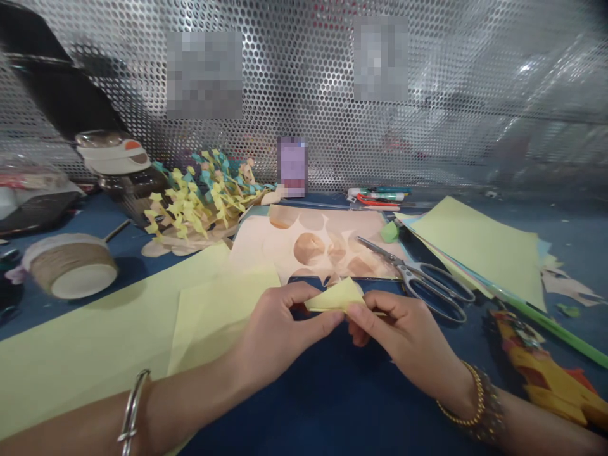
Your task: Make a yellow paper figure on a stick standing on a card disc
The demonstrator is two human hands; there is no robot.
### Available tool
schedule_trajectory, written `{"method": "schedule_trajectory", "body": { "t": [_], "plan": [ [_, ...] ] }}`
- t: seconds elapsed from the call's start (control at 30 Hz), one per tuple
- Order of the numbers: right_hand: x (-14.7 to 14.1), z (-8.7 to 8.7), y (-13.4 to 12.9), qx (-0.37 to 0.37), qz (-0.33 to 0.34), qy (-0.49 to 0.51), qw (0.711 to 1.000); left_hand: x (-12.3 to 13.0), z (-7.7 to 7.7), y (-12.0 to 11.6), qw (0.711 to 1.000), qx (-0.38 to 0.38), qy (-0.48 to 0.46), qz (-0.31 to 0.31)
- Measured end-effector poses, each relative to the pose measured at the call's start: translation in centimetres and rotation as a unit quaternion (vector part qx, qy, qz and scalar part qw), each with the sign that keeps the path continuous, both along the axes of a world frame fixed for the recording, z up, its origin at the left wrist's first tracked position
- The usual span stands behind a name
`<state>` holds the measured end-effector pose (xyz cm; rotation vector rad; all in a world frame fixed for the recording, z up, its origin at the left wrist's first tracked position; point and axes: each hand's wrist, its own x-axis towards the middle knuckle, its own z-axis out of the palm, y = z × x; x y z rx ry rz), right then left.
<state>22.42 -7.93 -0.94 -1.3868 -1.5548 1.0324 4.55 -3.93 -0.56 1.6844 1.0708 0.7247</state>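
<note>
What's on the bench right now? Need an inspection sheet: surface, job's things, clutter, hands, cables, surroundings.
surface: dark blue tabletop, covered in craft materials.
job's things: folded pale yellow paper held between both hands; large pale yellow sheets under the left forearm.
clutter: scissors on the tabletop, peach paper with circular cutouts, stacked coloured paper, yellow-and-teal folded paper construction, twine-wrapped roll, pens.
hands: left hand and right hand pinch the paper.
cables: nothing seen.
surroundings: perforated metal wall behind the tabletop.
</note>
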Motion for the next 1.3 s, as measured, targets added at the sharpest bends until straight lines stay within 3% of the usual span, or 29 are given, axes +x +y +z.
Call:
{"method": "schedule_trajectory", "body": {
  "t": [0.6,0.93,1.3],
  "plan": [
    [-0.07,-0.24,0.04,-0.011,-0.003,0.024,1.0,0.07,0.03,0.11,0.997,-0.057,-0.04,0.022],
    [-0.01,-0.3,0.0,0.026,-0.007,0.014,1.0,0.19,0.23,0.04,0.998,-0.052,-0.009,0.027],
    [-0.17,-0.21,-0.24,0.01,-0.003,-0.005,1.0,0.27,0.34,-0.09,0.999,-0.016,0.025,0.04]
  ]
}}
